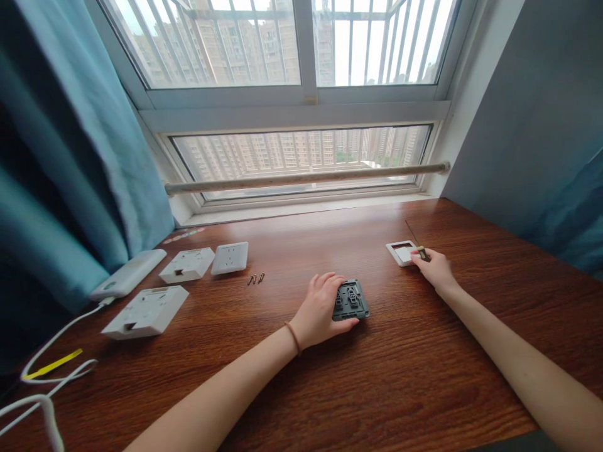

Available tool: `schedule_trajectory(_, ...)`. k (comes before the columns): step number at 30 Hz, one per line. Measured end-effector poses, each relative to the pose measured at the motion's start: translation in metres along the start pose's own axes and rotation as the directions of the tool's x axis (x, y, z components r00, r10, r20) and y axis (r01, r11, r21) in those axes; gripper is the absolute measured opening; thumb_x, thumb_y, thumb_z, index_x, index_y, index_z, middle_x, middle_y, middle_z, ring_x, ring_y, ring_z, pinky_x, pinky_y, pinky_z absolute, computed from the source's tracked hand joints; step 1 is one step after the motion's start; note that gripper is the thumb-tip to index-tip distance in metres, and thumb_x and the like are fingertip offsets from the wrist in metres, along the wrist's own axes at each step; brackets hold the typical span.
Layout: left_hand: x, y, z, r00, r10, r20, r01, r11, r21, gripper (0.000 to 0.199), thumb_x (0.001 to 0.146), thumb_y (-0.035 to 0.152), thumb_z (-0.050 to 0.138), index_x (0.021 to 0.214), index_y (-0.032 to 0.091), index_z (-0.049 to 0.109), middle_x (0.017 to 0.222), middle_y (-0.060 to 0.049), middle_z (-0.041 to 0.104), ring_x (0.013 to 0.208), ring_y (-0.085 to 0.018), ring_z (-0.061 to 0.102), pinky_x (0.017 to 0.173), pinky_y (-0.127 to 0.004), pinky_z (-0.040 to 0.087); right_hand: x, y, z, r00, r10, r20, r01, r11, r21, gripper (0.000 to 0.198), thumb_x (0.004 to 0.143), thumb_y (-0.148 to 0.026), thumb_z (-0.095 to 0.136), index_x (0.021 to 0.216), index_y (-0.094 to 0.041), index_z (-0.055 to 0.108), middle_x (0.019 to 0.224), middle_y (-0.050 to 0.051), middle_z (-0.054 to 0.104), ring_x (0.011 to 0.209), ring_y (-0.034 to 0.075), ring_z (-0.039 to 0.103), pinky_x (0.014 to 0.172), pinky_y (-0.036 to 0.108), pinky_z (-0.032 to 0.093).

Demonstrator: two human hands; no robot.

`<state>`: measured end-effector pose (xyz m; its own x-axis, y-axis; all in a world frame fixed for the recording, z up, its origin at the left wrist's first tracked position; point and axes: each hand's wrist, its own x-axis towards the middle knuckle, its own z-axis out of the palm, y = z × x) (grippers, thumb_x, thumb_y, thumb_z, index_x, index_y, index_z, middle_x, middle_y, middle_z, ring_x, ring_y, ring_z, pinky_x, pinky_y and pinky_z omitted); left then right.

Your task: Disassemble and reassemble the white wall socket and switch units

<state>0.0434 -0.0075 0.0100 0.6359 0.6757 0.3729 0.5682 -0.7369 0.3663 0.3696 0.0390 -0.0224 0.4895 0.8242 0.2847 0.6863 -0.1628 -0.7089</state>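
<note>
My left hand (316,309) is curled around the left side of a dark grey wall-switch module (355,306), which lies on the table with its ribbed inner side up. Its fingers reach over the far edge and the thumb presses along the near edge. Further right, my right hand (439,270) grips a screwdriver (423,253) by its short handle, the thin shaft pointing up and away. Just under those fingertips is a white switch cover (394,248) with a dark opening in it; whether the fingers touch it I cannot tell.
Several small screws (257,278) lie left of centre, near a white socket panel (230,257). Two white mounting boxes (186,263), a white power strip (127,274) with a cable and a yellow strip (56,364) are at the left. Beyond the table (301,245) is a window.
</note>
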Motion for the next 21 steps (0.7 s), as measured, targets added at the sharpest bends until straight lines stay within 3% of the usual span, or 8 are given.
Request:
schedule_trajectory(8, 0.000, 0.000, 0.000, 0.999, -0.024, 0.038, 0.025, 1.000, -0.015, 0.072, 0.065, 0.049, 0.065, 0.123, 0.018, 0.036, 0.122, -0.013, 0.047, 0.118, -0.029, 0.038, 0.105, -0.052, 0.020, 0.002, 0.000, -0.005, 0.996, -0.060, 0.073, 0.075, 0.974, -0.215, 0.033, 0.072, -0.042, 0.053, 0.091, -0.020, 0.070, 0.081, 0.010, 0.070, 0.078, 0.027, 0.061, 0.063, 0.030, 0.040)
schedule_trajectory(21, 0.000, -0.002, 0.003, 0.999, -0.005, 0.052, 0.005, 1.000, 0.002, 0.071, 0.068, 0.050, 0.063, 0.124, 0.016, 0.036, 0.124, -0.013, 0.047, 0.119, -0.028, 0.037, 0.106, -0.052, 0.020, -0.004, -0.007, -0.011, 0.989, -0.104, 0.102, 0.132, 0.933, -0.335, 0.035, 0.076, -0.046, 0.048, 0.095, -0.023, 0.068, 0.073, 0.009, 0.069, 0.069, 0.027, 0.062, 0.054, 0.029, 0.037)
